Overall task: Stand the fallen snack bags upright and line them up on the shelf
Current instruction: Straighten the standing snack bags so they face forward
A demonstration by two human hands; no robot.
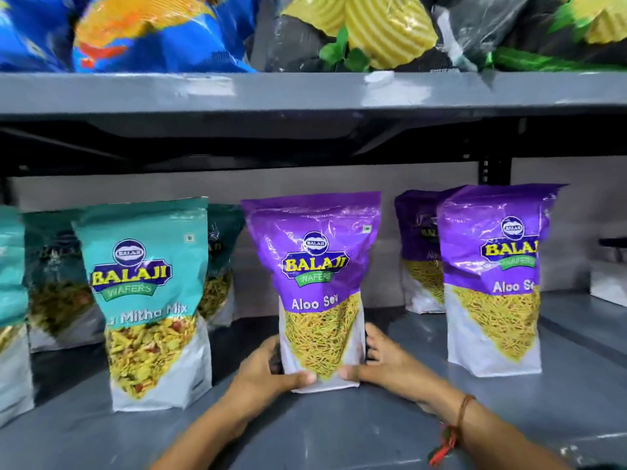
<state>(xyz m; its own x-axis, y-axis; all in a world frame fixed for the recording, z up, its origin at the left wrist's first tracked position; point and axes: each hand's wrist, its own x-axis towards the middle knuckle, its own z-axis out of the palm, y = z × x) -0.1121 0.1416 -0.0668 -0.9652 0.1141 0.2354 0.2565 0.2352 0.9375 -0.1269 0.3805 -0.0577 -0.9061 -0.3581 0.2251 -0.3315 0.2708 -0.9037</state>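
Hands (268, 371) (383, 364) cupping purple bag (319, 286), upright

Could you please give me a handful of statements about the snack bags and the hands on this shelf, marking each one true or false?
1. Both hands hold the middle purple Aloo Sev bag near its base. True: the left hand and the right hand grip its lower sides.
2. That bag is lying flat on the grey shelf. False: it stands upright.
3. The teal Mitha Mix bag stands to the left of the held bag. True.
4. The right wrist is bare. False: a brown and red thread band circles it.
5. A second front-row Aloo Sev bag stands upright to the right. True.
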